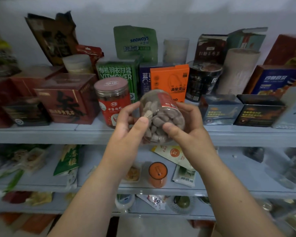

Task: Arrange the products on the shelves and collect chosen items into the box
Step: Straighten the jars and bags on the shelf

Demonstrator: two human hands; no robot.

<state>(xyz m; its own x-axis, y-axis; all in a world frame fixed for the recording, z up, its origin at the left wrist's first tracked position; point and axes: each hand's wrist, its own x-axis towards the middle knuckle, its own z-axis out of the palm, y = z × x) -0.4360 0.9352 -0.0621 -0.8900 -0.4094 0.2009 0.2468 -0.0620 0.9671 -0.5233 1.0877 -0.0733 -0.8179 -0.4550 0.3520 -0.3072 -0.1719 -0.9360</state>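
Observation:
A clear plastic jar point(162, 115) filled with grey-brown pieces and wrapped in a red label is tilted in the air in front of the top shelf point(58, 132). My left hand point(128, 124) grips its left side, thumb on the front. My right hand point(183, 124) grips its right side and lower part. Just left of the held jar, a red-labelled jar with a pink lid point(112, 101) stands upright on the shelf. Part of a cardboard box point(214, 231) shows at the bottom edge.
The top shelf is crowded: a dark red tea box point(67, 98), a green carton point(117, 74), an orange box point(169, 81), a black can point(202, 81), two dark boxes point(239, 110). An orange-lidded jar point(157, 173) and pouches lie on the shelf below.

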